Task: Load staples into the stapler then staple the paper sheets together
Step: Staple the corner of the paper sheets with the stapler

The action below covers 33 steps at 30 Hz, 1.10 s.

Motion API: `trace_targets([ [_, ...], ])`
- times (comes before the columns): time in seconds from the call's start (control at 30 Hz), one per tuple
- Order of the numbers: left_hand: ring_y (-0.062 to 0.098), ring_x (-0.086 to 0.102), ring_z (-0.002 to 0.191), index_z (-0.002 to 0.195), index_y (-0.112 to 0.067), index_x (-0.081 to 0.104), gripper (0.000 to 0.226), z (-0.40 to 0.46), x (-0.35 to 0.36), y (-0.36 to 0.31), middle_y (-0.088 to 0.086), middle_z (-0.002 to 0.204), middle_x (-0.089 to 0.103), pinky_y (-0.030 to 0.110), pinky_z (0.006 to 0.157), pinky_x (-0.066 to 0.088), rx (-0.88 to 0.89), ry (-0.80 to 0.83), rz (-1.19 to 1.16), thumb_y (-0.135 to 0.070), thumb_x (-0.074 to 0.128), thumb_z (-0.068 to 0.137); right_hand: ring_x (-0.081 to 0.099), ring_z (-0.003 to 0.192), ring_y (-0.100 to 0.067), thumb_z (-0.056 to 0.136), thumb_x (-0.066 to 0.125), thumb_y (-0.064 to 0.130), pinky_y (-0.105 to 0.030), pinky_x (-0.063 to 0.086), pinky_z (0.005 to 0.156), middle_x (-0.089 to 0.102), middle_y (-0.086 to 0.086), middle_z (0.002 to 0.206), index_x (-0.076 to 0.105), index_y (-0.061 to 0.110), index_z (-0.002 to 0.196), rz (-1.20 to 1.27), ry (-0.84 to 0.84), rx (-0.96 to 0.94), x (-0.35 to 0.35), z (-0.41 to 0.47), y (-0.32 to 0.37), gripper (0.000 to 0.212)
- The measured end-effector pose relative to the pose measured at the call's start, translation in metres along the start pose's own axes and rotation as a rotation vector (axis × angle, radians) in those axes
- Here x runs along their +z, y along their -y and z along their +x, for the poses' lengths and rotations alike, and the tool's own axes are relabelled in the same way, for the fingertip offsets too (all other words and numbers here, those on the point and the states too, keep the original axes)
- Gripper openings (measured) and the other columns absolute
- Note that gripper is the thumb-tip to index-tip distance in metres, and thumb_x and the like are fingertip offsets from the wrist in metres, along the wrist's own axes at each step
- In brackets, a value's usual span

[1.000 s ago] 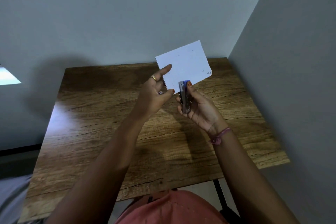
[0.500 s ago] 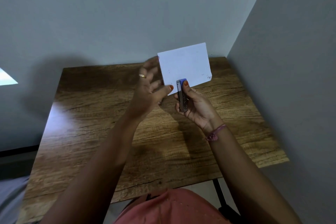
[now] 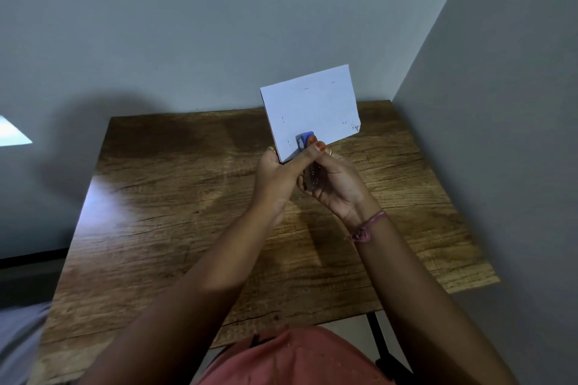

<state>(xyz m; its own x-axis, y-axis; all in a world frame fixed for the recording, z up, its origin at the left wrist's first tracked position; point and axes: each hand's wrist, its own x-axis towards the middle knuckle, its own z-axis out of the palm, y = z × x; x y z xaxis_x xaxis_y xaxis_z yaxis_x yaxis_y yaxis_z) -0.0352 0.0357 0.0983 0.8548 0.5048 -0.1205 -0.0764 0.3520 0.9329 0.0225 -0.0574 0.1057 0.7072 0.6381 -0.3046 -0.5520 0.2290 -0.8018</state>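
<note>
The white paper sheets point(image 3: 312, 107) stand upright above the table, with several small staple marks on their face. A small stapler point(image 3: 308, 153) with a blue nose and a silver body is clamped on their lower edge. My right hand point(image 3: 333, 178) is shut on the stapler from the right, its thumb on the blue top. My left hand point(image 3: 276, 176) grips the lower left corner of the sheets, and its thumb reaches across onto the stapler. The stapler's lower body is mostly hidden between both hands.
A wooden table point(image 3: 175, 222) stands below my hands in a corner between the grey back wall point(image 3: 219, 25) and the right wall point(image 3: 500, 134). A black table leg point(image 3: 380, 344) shows near my salmon-coloured clothing point(image 3: 297, 359).
My left hand had let go, fingers spread beside the sheets; it now closes on their lower left corner and the stapler. The sheets have turned more upright.
</note>
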Motion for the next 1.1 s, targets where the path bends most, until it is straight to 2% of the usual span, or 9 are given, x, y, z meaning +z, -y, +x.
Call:
trace_targets([
  [0.1, 0.02, 0.069, 0.102, 0.111, -0.013, 0.066, 0.047, -0.001, 0.003, 0.0, 0.004, 0.108, 0.073, 0.04, 0.089, 0.054, 0.013, -0.022, -0.028, -0.026, 0.081, 0.069, 0.055, 0.096, -0.029, 0.074, 0.072, 0.026, -0.031, 0.046, 0.074, 0.058, -0.019, 0.108, 0.07, 0.009, 0.099, 0.012, -0.016, -0.019, 0.0, 0.002, -0.002, 0.03],
  [0.2, 0.019, 0.069, 0.102, 0.11, -0.012, 0.068, 0.037, -0.001, 0.006, -0.001, 0.004, 0.106, 0.073, 0.035, 0.088, 0.053, 0.008, -0.046, -0.055, -0.017, 0.078, 0.075, 0.057, 0.097, -0.027, 0.073, 0.072, 0.024, -0.032, 0.047, 0.077, 0.064, -0.012, 0.099, 0.07, 0.009, 0.095, 0.045, -0.037, -0.046, 0.003, 0.003, -0.005, 0.027],
  [0.37, 0.019, 0.068, 0.103, 0.11, -0.009, 0.067, 0.034, -0.001, 0.007, -0.002, 0.006, 0.107, 0.073, 0.031, 0.085, 0.052, -0.028, -0.024, -0.097, -0.011, 0.075, 0.077, 0.052, 0.103, -0.034, 0.059, 0.086, 0.033, -0.041, 0.039, 0.083, 0.063, -0.019, 0.103, 0.072, 0.011, 0.09, 0.01, -0.096, -0.088, 0.007, 0.003, -0.008, 0.041],
  [0.47, 0.019, 0.066, 0.106, 0.122, -0.007, 0.058, 0.042, -0.001, 0.002, -0.008, 0.006, 0.113, 0.07, 0.028, 0.084, 0.053, -0.062, 0.078, -0.101, -0.009, 0.07, 0.082, 0.06, 0.096, -0.028, 0.072, 0.077, 0.029, -0.035, 0.044, 0.08, 0.067, -0.015, 0.102, 0.073, 0.012, 0.093, -0.045, -0.061, -0.102, 0.005, -0.002, -0.004, 0.028],
  [0.57, 0.018, 0.064, 0.11, 0.122, -0.014, 0.057, 0.033, 0.001, -0.002, -0.017, 0.002, 0.116, 0.069, 0.032, 0.089, 0.053, -0.078, 0.153, -0.086, -0.016, 0.062, 0.089, 0.065, 0.077, -0.015, 0.086, 0.064, 0.022, -0.024, 0.051, 0.067, 0.071, -0.003, 0.081, 0.068, 0.011, 0.087, -0.098, -0.001, -0.082, 0.002, -0.006, 0.001, 0.011],
  [0.67, 0.019, 0.065, 0.108, 0.118, -0.018, 0.059, 0.025, 0.003, -0.003, -0.024, 0.0, 0.114, 0.07, 0.035, 0.086, 0.054, -0.096, 0.153, -0.136, -0.028, 0.048, 0.098, 0.062, 0.062, -0.012, 0.082, 0.067, 0.028, -0.02, 0.047, 0.055, 0.065, -0.002, 0.067, 0.059, 0.009, 0.08, -0.124, 0.011, -0.067, 0.002, -0.009, 0.005, 0.021],
  [0.83, 0.026, 0.065, 0.1, 0.128, -0.009, 0.052, 0.035, 0.002, -0.005, -0.028, 0.013, 0.12, 0.065, 0.039, 0.082, 0.056, -0.1, 0.141, -0.167, -0.028, 0.042, 0.1, 0.058, 0.066, -0.015, 0.073, 0.072, 0.042, -0.025, 0.038, 0.061, 0.064, -0.008, 0.077, 0.065, 0.012, 0.095, -0.096, 0.019, -0.049, -0.006, -0.01, 0.011, 0.037],
  [0.93, 0.027, 0.063, 0.111, 0.126, -0.011, 0.053, 0.032, 0.0, -0.005, -0.03, 0.013, 0.123, 0.064, 0.045, 0.092, 0.053, -0.092, 0.158, -0.167, -0.027, 0.043, 0.1, 0.057, 0.07, -0.013, 0.07, 0.075, 0.045, -0.026, 0.037, 0.062, 0.064, -0.006, 0.083, 0.067, 0.013, 0.102, -0.061, 0.001, -0.054, -0.014, -0.008, 0.013, 0.046],
  [1.1, 0.026, 0.062, 0.115, 0.121, -0.014, 0.054, 0.026, -0.002, -0.004, -0.032, 0.01, 0.123, 0.065, 0.047, 0.098, 0.049, -0.082, 0.164, -0.145, -0.025, 0.044, 0.1, 0.059, 0.071, -0.01, 0.077, 0.068, 0.038, -0.024, 0.039, 0.059, 0.065, -0.002, 0.084, 0.068, 0.012, 0.1, -0.022, 0.006, -0.067, -0.016, -0.011, 0.015, 0.035],
])
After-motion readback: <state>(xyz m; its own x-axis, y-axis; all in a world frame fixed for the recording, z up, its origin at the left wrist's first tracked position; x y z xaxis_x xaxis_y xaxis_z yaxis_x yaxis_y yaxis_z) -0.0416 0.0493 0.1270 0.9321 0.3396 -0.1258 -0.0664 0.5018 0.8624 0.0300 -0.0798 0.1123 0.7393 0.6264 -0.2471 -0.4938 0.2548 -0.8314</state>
